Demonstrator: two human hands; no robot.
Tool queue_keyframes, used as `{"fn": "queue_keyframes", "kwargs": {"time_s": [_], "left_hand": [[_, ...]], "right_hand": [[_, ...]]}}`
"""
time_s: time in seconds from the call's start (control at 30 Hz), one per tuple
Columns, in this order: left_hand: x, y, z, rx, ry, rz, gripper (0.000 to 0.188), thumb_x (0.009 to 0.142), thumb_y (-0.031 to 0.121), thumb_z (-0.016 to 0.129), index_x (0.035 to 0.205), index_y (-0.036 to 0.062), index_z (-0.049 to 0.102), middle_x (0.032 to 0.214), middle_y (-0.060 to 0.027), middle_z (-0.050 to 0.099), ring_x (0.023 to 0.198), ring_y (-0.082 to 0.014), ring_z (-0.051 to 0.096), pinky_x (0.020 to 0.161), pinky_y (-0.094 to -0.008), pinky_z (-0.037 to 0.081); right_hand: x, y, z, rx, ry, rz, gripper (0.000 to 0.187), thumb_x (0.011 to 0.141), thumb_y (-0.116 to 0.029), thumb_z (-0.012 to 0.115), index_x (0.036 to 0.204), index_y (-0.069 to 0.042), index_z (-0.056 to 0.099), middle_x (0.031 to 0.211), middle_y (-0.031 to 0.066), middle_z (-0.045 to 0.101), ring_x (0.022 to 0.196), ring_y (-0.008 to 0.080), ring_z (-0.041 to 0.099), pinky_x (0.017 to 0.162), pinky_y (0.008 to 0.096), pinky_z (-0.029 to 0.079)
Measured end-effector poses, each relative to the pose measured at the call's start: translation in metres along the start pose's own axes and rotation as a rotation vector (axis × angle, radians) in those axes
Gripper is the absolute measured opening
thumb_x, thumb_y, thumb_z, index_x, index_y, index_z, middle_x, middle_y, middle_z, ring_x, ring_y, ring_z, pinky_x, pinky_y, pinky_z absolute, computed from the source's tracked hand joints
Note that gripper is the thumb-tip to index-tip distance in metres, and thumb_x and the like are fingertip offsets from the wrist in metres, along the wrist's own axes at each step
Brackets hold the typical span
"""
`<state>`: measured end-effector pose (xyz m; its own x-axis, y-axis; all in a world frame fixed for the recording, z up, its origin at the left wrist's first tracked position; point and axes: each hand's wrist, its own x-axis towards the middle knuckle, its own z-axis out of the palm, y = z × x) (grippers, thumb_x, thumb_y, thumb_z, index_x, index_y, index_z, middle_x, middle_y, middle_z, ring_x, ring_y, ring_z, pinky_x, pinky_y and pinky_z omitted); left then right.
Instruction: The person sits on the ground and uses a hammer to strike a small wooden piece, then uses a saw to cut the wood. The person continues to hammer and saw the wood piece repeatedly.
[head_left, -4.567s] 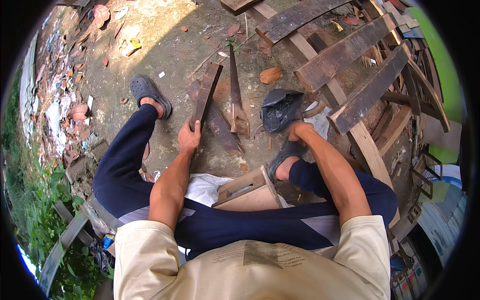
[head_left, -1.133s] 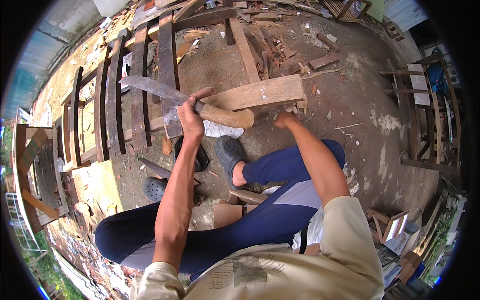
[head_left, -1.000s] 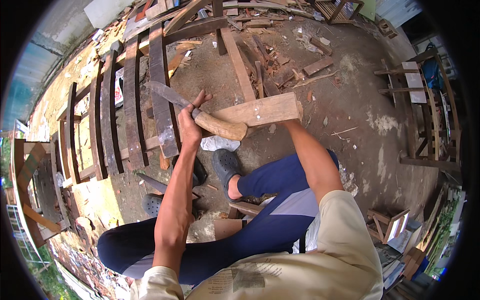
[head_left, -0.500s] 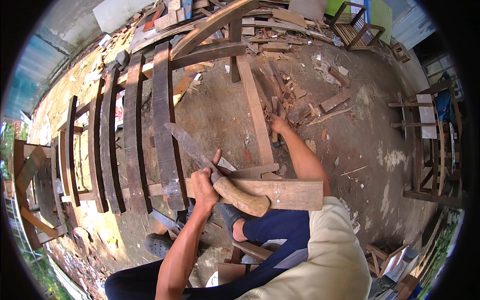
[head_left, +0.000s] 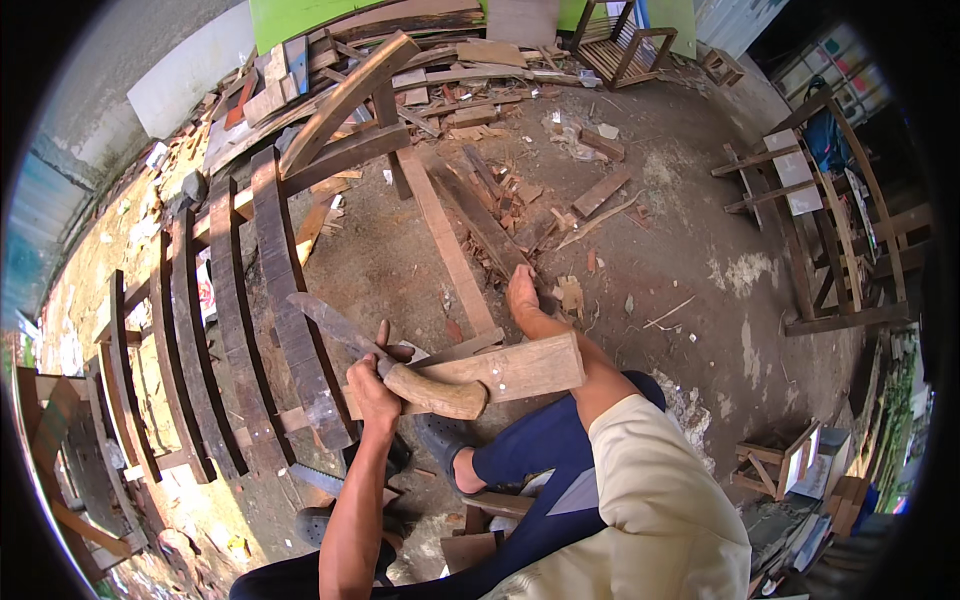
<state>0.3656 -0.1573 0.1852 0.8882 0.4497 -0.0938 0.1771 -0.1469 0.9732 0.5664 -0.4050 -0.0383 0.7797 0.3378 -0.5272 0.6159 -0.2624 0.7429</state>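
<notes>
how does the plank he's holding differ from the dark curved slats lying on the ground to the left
The plank is pale, straight and short, held off the ground with the left hand, which also holds the big knife. The dark curved slats are dark brown, long and bowed, lying side by side on the dirt, untouched. Both are flat pieces of sawn wood.

Your left hand (head_left: 372,378) sits near the centre of view, its forearm rising from the six o'clock edge, bare and nearly straight. Its fingers (head_left: 385,345) are curled tight in a closed grip, thumb toward twelve o'clock. Your right arm extends from the short sleeve at five o'clock toward twelve o'clock, elbow slightly bent, right hand (head_left: 521,292) palm down with fingers together, reaching low.
</notes>
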Motion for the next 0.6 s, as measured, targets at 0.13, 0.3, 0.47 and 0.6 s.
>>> {"fn": "queue_keyframes", "kwargs": {"time_s": [0.13, 0.3, 0.47, 0.6], "left_hand": [[0.002, -0.001, 0.002, -0.031, 0.014, -0.021, 0.065, 0.098, 0.028, 0.024, 0.097, -0.0145, 0.073, 0.096, -0.0204, 0.076, 0.085, -0.0253, 0.068, 0.088, -0.0377, 0.052], [0.014, -0.025, -0.028, -0.022, 0.136, 0.036, 0.066, 0.102, 0.03, 0.023, 0.1, -0.0128, 0.073, 0.093, -0.0204, 0.076, 0.086, -0.0258, 0.069, 0.09, -0.0366, 0.052], [0.01, -0.011, -0.003, -0.179, 0.084, 0.042, 0.063, 0.104, 0.032, 0.027, 0.123, -0.0116, 0.068, 0.097, -0.0189, 0.076, 0.091, -0.0249, 0.069, 0.093, -0.036, 0.05], [0.003, -0.015, -0.006, -0.257, -0.039, 0.054, 0.063, 0.105, 0.034, 0.029, 0.135, -0.0127, 0.058, 0.1, -0.0179, 0.076, 0.093, -0.0232, 0.069, 0.091, -0.0347, 0.051]], "right_hand": [[-0.052, -0.049, 0.004, 0.942, -0.374, 0.268, 0.039, 0.1, -0.034, 0.054, 0.123, -0.008, 0.072, 0.126, 0.0104, 0.068, 0.113, 0.0387, 0.063, 0.08, 0.059, 0.054], [-0.117, -0.015, -0.063, 1.023, -0.463, -0.041, 0.041, 0.097, -0.024, 0.063, 0.136, -0.013, 0.068, 0.135, 0.0059, 0.067, 0.117, 0.031, 0.067, 0.075, 0.0519, 0.058], [-0.248, 0.035, -0.087, 0.849, -0.438, -0.008, 0.028, 0.084, -0.011, 0.078, 0.112, -0.011, 0.079, 0.112, -0.0005, 0.076, 0.098, 0.0176, 0.073, 0.061, 0.0434, 0.058], [-0.317, 0.068, -0.111, 0.809, -0.224, -0.203, 0.026, 0.078, -0.007, 0.074, 0.104, -0.007, 0.08, 0.106, 0.0061, 0.077, 0.093, 0.0224, 0.075, 0.062, 0.0441, 0.058]]}}
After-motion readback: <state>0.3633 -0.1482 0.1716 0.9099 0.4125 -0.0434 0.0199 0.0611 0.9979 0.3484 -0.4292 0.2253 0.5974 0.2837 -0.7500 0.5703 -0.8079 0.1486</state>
